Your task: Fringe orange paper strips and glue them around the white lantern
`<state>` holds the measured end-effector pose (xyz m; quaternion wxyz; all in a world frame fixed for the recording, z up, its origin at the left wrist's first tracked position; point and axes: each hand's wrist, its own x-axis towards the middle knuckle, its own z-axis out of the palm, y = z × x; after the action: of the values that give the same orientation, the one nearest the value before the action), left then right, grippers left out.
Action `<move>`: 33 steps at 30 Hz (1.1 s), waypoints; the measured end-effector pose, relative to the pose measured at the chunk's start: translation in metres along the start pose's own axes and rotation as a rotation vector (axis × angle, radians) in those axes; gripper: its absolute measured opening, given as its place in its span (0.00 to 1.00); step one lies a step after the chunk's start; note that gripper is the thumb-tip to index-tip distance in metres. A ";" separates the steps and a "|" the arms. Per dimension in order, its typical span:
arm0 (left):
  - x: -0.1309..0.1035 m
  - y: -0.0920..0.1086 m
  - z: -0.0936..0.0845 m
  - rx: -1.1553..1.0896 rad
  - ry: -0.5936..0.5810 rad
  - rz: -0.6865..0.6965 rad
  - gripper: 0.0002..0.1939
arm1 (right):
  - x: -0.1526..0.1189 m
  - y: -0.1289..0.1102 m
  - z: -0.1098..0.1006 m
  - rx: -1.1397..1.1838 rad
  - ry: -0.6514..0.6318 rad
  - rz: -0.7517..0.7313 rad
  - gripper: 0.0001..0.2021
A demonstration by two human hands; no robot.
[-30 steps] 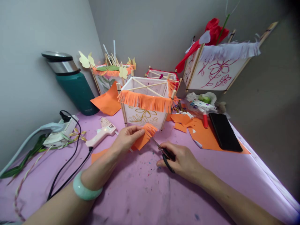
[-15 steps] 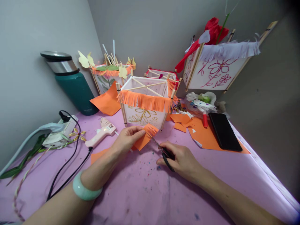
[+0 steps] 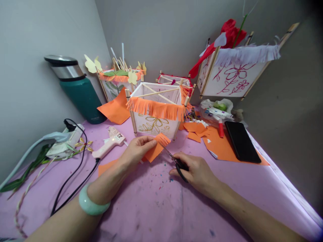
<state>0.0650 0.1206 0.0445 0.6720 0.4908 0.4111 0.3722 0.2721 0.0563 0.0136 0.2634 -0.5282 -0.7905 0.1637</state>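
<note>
Between thumb and fingers, my left hand point(image 3: 139, 148) pinches a small piece of orange paper point(image 3: 154, 153). Thin slits form a fringe along the paper's upper right edge. A pair of black-handled scissors point(image 3: 180, 168) is in my right hand point(image 3: 196, 169), and the blade tips meet the paper at its fringed side. Just behind the paper stands a lantern frame point(image 3: 156, 126) of wooden sticks and white sheets, with an orange fringe point(image 3: 156, 108) along its top and a golden flower drawn on its front.
At left are a pink glue gun point(image 3: 109, 146), a power strip point(image 3: 64, 143) with cables and a teal bottle point(image 3: 80, 97). Orange scraps point(image 3: 195, 129) and a black phone point(image 3: 242, 141) lie at right. A white-fringed lantern point(image 3: 232, 75) hangs above them.
The scissors and my right hand have shifted very slightly to the right. My left hand keeps its grip on the orange paper in the same place.
</note>
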 end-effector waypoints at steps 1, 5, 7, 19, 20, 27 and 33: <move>0.000 0.000 0.000 -0.001 0.004 0.001 0.11 | 0.000 0.000 0.000 0.000 -0.003 0.003 0.16; 0.001 -0.001 -0.001 0.012 0.012 0.002 0.11 | 0.000 0.000 0.001 -0.005 -0.007 0.012 0.17; 0.001 -0.002 -0.001 0.031 0.008 -0.007 0.12 | 0.000 -0.001 0.001 -0.001 -0.010 0.017 0.17; -0.001 -0.003 0.003 0.122 -0.040 0.008 0.10 | -0.001 -0.004 0.000 0.030 -0.023 0.018 0.15; -0.001 -0.003 0.003 0.127 -0.046 0.006 0.10 | -0.001 -0.004 0.001 0.032 -0.022 0.017 0.16; 0.001 -0.005 0.002 0.078 -0.034 -0.022 0.10 | 0.001 -0.002 0.003 0.032 -0.014 0.007 0.16; 0.001 -0.007 -0.002 0.075 -0.054 -0.057 0.11 | 0.002 0.000 0.003 0.023 -0.004 -0.002 0.17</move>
<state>0.0646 0.1202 0.0376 0.6743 0.5136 0.4203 0.3239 0.2694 0.0584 0.0117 0.2679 -0.5241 -0.7896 0.1735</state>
